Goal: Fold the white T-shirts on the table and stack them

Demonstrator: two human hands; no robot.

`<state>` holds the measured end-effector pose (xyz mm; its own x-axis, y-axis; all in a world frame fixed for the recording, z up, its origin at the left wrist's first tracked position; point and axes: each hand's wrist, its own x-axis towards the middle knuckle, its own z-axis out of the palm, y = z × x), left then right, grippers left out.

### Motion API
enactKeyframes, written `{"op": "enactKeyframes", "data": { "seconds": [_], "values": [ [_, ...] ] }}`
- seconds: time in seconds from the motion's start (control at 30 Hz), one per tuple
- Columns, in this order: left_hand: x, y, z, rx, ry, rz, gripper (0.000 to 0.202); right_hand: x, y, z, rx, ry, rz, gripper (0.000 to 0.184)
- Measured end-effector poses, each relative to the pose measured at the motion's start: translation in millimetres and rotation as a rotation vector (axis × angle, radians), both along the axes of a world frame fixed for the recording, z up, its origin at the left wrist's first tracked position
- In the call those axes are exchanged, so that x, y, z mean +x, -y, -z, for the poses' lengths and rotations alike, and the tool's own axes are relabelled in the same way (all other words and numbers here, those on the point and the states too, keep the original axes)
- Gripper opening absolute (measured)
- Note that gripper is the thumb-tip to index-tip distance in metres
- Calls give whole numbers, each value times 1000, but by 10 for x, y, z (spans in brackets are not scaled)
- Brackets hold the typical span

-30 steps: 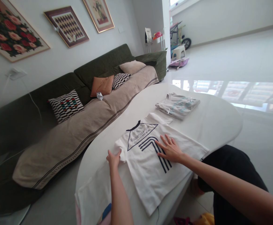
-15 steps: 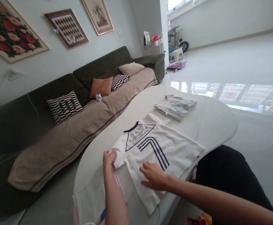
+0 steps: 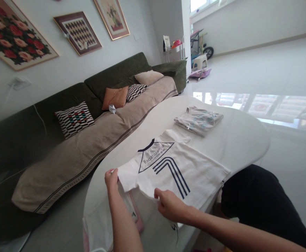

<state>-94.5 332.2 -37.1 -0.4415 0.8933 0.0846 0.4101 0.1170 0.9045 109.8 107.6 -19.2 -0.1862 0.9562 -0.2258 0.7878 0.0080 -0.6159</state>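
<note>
A white T-shirt [image 3: 184, 164] with a dark collar, printed lettering and dark stripes lies on the white oval table [image 3: 242, 140]. My left hand [image 3: 111, 177] pinches the end of its near sleeve. My right hand [image 3: 168, 204] grips the shirt's near side edge, which is lifted off the table. Under the lifted part another white garment [image 3: 100, 220] with a pink edge shows at the table's near end.
A folded pale garment [image 3: 198, 119] with teal print lies farther along the table. A dark green sofa [image 3: 111, 80] with a beige cover and several cushions runs along the left. My dark-clothed leg [image 3: 257, 199] is at the table's right edge. Glossy floor lies beyond.
My right hand slid from the shirt's striped print down to its near side edge and closed on it. Both hands have raised that side, and the garment beneath now shows.
</note>
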Motion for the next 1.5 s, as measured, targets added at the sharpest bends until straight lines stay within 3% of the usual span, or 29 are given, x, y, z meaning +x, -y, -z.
{"op": "enactKeyframes", "data": {
  "seconds": [0.1, 0.2, 0.37, 0.47, 0.6, 0.8, 1.1, 1.33, 1.5],
  "values": [
    [318, -204, -81, -59, 157, 31, 29, 353, 22, -25, 24, -45, 59, 33],
    [809, -371, -65, -55, 269, 92, 32, 700, 93, 49, -35, -31, 60, 26],
    [1607, -437, 144, -80, 346, 191, 31, 967, 197, 193, -193, -21, 1, 14],
    [1807, -380, 274, -74, 307, 231, 32, 983, 222, 217, -267, -37, 5, 18],
    [1644, -267, 370, -36, 167, 193, 33, 989, 217, 199, -283, 42, 18, 29],
    [1168, -165, 447, -103, -35, 73, 34, 944, 141, 182, -251, 158, 54, 25],
    [1026, -292, 574, -179, -60, 103, 31, 823, -13, -20, -315, -11, -48, 19],
    [878, -273, 629, -167, -96, 61, 29, 808, 1, -13, -528, -123, 2, 21],
    [869, -274, 525, -108, -192, 113, 29, 770, 56, -13, -746, -137, -61, 30]
  ]
}}
